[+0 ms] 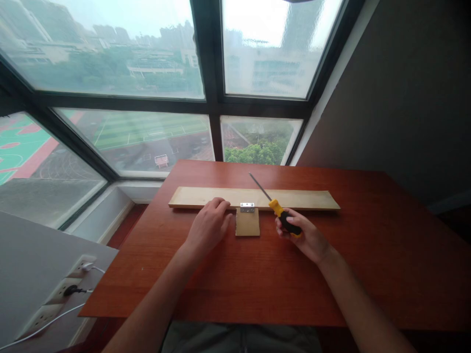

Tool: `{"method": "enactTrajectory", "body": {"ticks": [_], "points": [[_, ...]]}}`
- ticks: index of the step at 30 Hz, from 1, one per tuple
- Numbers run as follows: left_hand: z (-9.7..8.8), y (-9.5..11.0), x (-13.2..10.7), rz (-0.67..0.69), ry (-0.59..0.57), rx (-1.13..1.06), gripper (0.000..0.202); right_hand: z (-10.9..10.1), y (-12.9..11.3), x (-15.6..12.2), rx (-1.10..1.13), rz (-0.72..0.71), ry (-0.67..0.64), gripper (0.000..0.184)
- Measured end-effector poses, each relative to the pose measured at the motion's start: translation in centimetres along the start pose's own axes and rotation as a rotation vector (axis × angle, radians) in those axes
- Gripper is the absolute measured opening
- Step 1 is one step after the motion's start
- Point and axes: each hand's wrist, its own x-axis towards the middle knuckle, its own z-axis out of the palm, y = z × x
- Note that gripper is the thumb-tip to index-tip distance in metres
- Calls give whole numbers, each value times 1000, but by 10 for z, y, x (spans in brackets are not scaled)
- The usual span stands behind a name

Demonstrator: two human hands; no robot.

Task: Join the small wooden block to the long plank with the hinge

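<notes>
A long pale wooden plank [294, 198] lies crosswise on the table. At its near edge sits a small metal hinge [247, 206], next to a small square brown board [248, 225] on the near side. My left hand [208, 220] rests on the plank's near edge left of the hinge, fingers bent loosely and thumb apart, with nothing visible in it. In my right hand [309, 238] is a screwdriver [276, 207] with a yellow and black handle. Its shaft points up and to the left above the plank, and the tip is apart from the hinge.
The reddish-brown wooden table [257, 289] stands against dark-framed windows [213, 105]. A grey wall [386, 98] rises at the right. Low on the left wall are power sockets [66, 289], with a plugged-in black plug [71, 290] and a white cable [55, 318].
</notes>
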Motion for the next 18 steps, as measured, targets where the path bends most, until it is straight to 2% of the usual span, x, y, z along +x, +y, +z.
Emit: {"method": "enactTrajectory", "body": {"ticks": [2,4,11,15,18], "points": [[0,-7,4,34,49,45,26,4,3,3,-112,-31,43,19],[2,-12,6,92,55,96,32,6,7,5,-112,-59,64,19],[12,-12,6,416,-35,140,38,1,15,7,-9,-94,101,14],[16,-11,3,490,-33,96,37,-1,16,7,-2,-87,118,14],[17,-12,3,482,21,-47,33,0,18,8,-2,-78,121,14]]}}
